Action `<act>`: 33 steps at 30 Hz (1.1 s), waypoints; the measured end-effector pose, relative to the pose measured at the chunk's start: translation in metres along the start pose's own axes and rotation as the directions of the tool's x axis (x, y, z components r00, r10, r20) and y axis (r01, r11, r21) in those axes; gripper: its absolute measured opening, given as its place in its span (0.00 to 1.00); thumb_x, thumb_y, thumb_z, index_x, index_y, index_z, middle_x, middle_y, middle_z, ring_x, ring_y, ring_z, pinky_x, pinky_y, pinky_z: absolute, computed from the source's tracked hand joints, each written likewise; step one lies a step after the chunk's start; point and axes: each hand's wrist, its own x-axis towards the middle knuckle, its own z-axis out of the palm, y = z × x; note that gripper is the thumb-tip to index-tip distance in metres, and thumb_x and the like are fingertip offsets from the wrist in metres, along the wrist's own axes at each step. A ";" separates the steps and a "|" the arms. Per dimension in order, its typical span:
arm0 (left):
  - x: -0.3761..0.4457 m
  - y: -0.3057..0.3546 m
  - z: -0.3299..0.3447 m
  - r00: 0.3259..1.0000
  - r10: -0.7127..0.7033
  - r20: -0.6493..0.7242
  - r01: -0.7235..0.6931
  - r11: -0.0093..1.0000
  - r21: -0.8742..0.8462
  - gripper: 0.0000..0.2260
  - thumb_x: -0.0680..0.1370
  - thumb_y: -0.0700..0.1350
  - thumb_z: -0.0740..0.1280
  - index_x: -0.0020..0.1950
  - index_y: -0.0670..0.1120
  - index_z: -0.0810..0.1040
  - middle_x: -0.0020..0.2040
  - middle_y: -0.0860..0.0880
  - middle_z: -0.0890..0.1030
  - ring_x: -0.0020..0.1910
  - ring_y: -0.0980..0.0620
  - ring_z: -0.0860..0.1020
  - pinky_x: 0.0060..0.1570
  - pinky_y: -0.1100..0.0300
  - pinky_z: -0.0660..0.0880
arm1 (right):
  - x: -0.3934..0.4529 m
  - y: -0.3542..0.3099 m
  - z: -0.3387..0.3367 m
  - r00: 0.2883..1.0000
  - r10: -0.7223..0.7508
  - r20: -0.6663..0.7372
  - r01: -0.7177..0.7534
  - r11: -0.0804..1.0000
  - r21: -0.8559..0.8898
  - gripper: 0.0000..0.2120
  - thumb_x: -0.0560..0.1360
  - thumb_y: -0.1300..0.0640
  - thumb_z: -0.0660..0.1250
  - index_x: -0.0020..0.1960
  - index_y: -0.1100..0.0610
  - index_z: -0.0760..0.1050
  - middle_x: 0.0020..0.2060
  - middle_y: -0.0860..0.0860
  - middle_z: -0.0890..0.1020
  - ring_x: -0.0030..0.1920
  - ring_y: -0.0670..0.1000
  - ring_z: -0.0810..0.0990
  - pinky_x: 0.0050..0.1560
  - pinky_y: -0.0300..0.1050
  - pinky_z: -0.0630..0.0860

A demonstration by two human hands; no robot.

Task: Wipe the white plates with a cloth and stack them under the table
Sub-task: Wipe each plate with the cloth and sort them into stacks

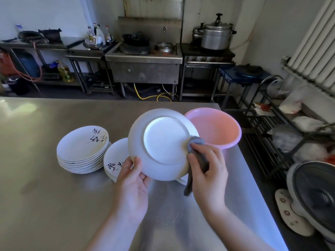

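I hold a white plate (163, 144) tilted up above the steel table (45, 196), its underside and foot ring turned toward me. My left hand (132, 185) has its grip clamped on the plate's lower left rim, thumb over the edge and fingers behind it. My right hand (208, 171) has its grip closed on a grey cloth (196, 151), pressing the bunched end against the plate's right side, just at the foot ring, while a loose tail of the cloth hangs down below my palm.

Just behind the plate on its right stands a pink basin (223, 127), touching or nearly touching the plate's rim from this angle (I cannot tell which). It seems to hold water, though the surface is hard to read.

To the left of the plate, a stack of plates (82, 151) with black brush lettering sits on the table. A second, lower stack (116, 160) lies directly beneath and partly behind the plate, with the same lettering showing near my left thumb. The two stacks sit just beside each other.
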 end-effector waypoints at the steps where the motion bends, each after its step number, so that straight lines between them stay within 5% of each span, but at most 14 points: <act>1: -0.001 -0.002 0.005 1.000 -0.001 -0.004 0.001 1.000 -0.026 0.06 0.74 0.43 0.63 0.49 0.45 0.76 0.48 0.49 0.85 0.47 0.54 0.83 0.44 0.61 0.81 | -0.009 -0.003 0.005 0.999 -0.035 0.000 0.035 0.999 -0.001 0.09 0.73 0.62 0.70 0.52 0.53 0.81 0.50 0.47 0.78 0.55 0.43 0.75 0.56 0.34 0.70; 9: -0.005 -0.003 0.016 0.989 -0.150 0.013 0.150 0.970 -0.189 0.09 0.80 0.43 0.59 0.49 0.42 0.77 0.42 0.42 0.85 0.37 0.51 0.84 0.35 0.64 0.80 | -0.023 -0.017 0.027 0.920 -0.331 0.212 0.344 0.938 -0.029 0.07 0.73 0.63 0.70 0.50 0.56 0.82 0.48 0.47 0.76 0.47 0.50 0.75 0.50 0.38 0.71; 15: 0.001 0.006 -0.002 0.999 -0.027 -0.024 0.028 0.999 0.026 0.07 0.77 0.42 0.62 0.52 0.46 0.78 0.47 0.51 0.86 0.45 0.56 0.84 0.40 0.62 0.81 | -0.003 0.001 0.000 0.998 -0.048 0.050 0.049 0.999 -0.017 0.12 0.71 0.66 0.71 0.46 0.50 0.79 0.46 0.43 0.78 0.50 0.41 0.76 0.50 0.30 0.69; 20: -0.001 0.011 -0.018 0.988 0.019 0.155 -0.086 0.896 0.435 0.08 0.70 0.44 0.69 0.47 0.44 0.80 0.43 0.47 0.83 0.42 0.51 0.80 0.38 0.62 0.79 | 0.048 -0.004 -0.010 0.972 0.205 0.114 -0.205 0.979 -0.013 0.11 0.74 0.63 0.70 0.45 0.46 0.78 0.46 0.43 0.78 0.44 0.28 0.74 0.42 0.21 0.65; 24: -0.004 0.010 -0.012 0.942 -0.044 0.334 -0.169 0.795 0.582 0.08 0.72 0.47 0.66 0.44 0.44 0.81 0.39 0.44 0.79 0.40 0.52 0.74 0.38 0.64 0.73 | 0.056 -0.021 0.000 0.981 -0.088 0.171 0.100 0.993 -0.059 0.07 0.74 0.61 0.70 0.46 0.49 0.82 0.45 0.39 0.79 0.49 0.39 0.76 0.50 0.29 0.68; 28: 0.001 0.010 -0.006 0.912 -0.072 0.403 -0.207 0.769 0.605 0.09 0.74 0.46 0.66 0.44 0.40 0.79 0.39 0.44 0.80 0.40 0.51 0.75 0.38 0.63 0.71 | 0.030 -0.028 0.013 0.815 -0.449 0.367 0.488 0.873 -0.015 0.06 0.74 0.59 0.68 0.48 0.55 0.84 0.47 0.47 0.80 0.47 0.49 0.73 0.52 0.34 0.67; 31: 0.003 0.013 -0.008 0.904 -0.095 0.417 -0.214 0.745 0.632 0.09 0.73 0.46 0.66 0.46 0.40 0.81 0.40 0.40 0.83 0.41 0.51 0.78 0.40 0.62 0.72 | 0.031 -0.023 0.010 0.783 -0.476 0.400 0.525 0.851 -0.014 0.06 0.74 0.62 0.69 0.48 0.55 0.84 0.47 0.47 0.79 0.47 0.49 0.73 0.52 0.34 0.68; 33: 0.002 0.017 -0.012 0.896 -0.108 0.430 -0.223 0.729 0.647 0.11 0.73 0.45 0.66 0.48 0.39 0.82 0.42 0.40 0.84 0.41 0.52 0.79 0.41 0.63 0.74 | 0.044 -0.017 0.002 0.867 -0.336 0.367 0.375 0.926 -0.037 0.08 0.74 0.62 0.69 0.48 0.52 0.83 0.48 0.43 0.79 0.50 0.47 0.75 0.55 0.35 0.69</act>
